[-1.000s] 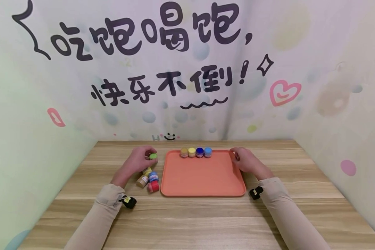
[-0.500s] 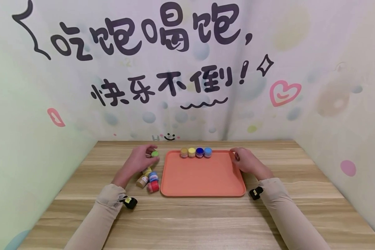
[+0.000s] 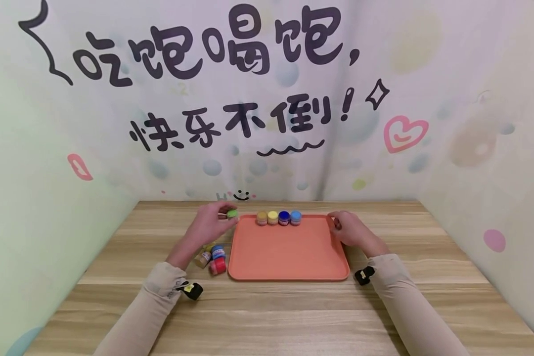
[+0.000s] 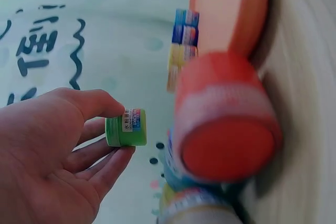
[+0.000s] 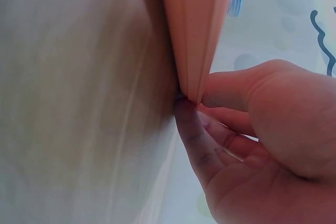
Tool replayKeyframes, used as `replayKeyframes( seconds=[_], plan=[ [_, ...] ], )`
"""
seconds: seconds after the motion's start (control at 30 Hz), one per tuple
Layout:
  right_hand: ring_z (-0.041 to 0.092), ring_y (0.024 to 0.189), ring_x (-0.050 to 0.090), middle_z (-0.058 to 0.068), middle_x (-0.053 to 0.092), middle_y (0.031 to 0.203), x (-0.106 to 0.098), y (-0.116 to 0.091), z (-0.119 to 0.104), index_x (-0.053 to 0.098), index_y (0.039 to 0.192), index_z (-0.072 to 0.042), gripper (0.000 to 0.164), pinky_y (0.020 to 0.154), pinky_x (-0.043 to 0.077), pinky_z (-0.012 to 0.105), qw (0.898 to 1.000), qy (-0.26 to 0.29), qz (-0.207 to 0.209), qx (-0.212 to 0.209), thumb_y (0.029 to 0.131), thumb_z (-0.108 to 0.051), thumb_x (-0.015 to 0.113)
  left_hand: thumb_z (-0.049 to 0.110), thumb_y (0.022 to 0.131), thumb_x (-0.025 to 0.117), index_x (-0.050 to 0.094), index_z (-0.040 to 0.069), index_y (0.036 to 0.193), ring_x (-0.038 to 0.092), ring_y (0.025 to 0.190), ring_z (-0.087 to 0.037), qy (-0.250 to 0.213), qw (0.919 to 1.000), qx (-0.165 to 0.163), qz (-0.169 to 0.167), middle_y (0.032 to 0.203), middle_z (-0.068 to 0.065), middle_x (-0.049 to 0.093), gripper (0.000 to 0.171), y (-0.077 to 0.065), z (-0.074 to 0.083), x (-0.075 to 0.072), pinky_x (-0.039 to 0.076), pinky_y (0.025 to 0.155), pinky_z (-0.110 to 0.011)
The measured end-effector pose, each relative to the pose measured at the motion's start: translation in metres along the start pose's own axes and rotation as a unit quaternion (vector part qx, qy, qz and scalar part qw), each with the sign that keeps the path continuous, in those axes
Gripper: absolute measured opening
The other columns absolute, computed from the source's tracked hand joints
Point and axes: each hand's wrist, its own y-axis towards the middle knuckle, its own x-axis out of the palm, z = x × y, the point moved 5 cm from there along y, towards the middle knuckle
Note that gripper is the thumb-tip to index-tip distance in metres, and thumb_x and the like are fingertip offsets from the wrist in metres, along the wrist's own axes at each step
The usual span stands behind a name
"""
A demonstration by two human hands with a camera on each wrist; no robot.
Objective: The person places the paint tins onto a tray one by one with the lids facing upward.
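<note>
My left hand (image 3: pixel 209 225) pinches a small green paint jar (image 4: pixel 135 128) between thumb and fingers, its printed label facing the left wrist camera. In the head view it is level with the far left corner of the orange tray (image 3: pixel 289 252). My right hand (image 3: pixel 351 228) pinches the tray's far right corner, thumb on one side and a finger on the other. Along the tray's far edge stands a row: a tan jar (image 3: pixel 262 218), a yellow jar (image 3: pixel 273 217), a dark blue jar (image 3: pixel 284 218) and a light blue jar (image 3: pixel 295 218).
Left of the tray lies a cluster of jars: a red jar (image 3: pixel 218 266), a blue jar (image 3: pixel 218 252), a brown jar (image 3: pixel 202 259) and a partly hidden yellow jar (image 3: pixel 210 245). The wooden table (image 3: pixel 267 316) ends at a printed backdrop (image 3: pixel 182 173).
The left hand has lifted the green jar and carried it right, away from the cluster toward the tray's far left corner. The right hand stays in place.
</note>
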Motion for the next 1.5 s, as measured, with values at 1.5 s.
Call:
replayKeyframes(
  seconds=[1.5],
  plan=[
    [0.022, 0.078, 0.057, 0.012, 0.065, 0.09, 0.002, -0.001, 0.0, 0.066, 0.133, 0.011, 0.035, 0.072, 0.05, 0.034, 1.0, 0.005, -0.005, 0.004, 0.101, -0.002, 0.069, 0.016, 0.099, 0.078, 0.077, 0.009, 0.124, 0.078, 0.113, -0.025, -0.065, 0.9959, 0.062, -0.013, 0.12, -0.009, 0.079, 0.026, 0.047, 0.074, 0.06, 0.064, 0.102, -0.041]
  ],
)
